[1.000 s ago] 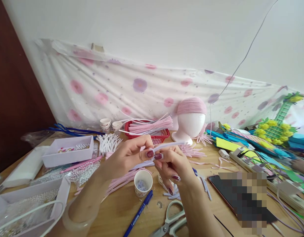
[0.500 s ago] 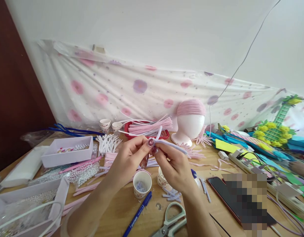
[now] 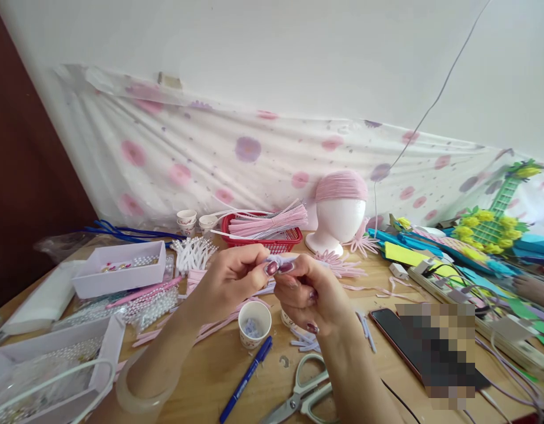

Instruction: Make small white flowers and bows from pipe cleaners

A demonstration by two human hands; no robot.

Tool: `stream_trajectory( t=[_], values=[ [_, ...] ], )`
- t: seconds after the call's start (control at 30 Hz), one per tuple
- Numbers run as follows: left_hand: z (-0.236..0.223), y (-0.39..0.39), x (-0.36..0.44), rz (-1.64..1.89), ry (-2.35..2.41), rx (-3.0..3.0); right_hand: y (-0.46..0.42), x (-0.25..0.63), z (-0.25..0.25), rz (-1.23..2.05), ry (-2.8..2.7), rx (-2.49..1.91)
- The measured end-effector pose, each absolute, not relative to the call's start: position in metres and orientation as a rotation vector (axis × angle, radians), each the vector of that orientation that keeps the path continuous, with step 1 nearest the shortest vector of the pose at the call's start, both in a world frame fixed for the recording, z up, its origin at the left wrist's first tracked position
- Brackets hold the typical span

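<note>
Between my two hands, above the middle of the table, is a pale lavender pipe cleaner [image 3: 281, 259]. My left hand [image 3: 230, 285] pinches it between thumb and forefinger. My right hand [image 3: 313, 294] pinches it right beside, thumbnails almost touching, other fingers curled. Most of the pipe cleaner is covered by my fingers. Below them stands a paper cup [image 3: 254, 321] with small lavender scraps inside. A second cup [image 3: 288, 318] is partly hidden behind my right hand. Short lavender pieces [image 3: 307, 340] lie under that hand.
A blue pen [image 3: 245, 380] and scissors [image 3: 298, 400] lie in front. Behind are a red basket [image 3: 263, 241] of pink pipe cleaners and a white foam head [image 3: 341, 218]. Boxes of beads [image 3: 119, 271] stand left; a phone [image 3: 404, 341] and power strip [image 3: 457, 300] lie right.
The pipe cleaner's upright end and long straight length no longer stick out; it is bunched between my fingertips. My right hand has turned, its curled fingers now showing.
</note>
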State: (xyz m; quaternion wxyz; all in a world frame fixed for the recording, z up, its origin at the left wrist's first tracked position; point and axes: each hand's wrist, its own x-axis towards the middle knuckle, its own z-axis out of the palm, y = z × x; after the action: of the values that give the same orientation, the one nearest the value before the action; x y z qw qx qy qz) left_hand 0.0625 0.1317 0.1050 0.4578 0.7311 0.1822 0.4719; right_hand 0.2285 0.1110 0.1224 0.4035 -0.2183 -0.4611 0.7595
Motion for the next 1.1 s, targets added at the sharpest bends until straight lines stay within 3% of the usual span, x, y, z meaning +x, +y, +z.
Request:
stream_trajectory(
  t=[0.1,0.2,0.4,0.73,1.1],
  values=[
    [0.109,0.134,0.054,1.140,0.447,1.942,0.116,0.231,0.122,2.113,-1.128,-0.493],
    [0.112,0.134,0.050,1.146,0.461,2.016,0.116,0.229,0.121,2.049,-1.163,-0.493],
    [0.109,0.128,0.060,1.195,0.456,1.760,0.099,0.226,0.117,1.274,-1.477,-0.582],
    [0.111,0.112,0.071,1.438,0.550,2.012,0.095,0.223,0.114,0.571,-1.699,-0.728],
    [0.114,0.111,0.067,1.346,0.473,1.885,0.101,0.235,0.117,0.537,-1.820,-0.688]
  ],
)
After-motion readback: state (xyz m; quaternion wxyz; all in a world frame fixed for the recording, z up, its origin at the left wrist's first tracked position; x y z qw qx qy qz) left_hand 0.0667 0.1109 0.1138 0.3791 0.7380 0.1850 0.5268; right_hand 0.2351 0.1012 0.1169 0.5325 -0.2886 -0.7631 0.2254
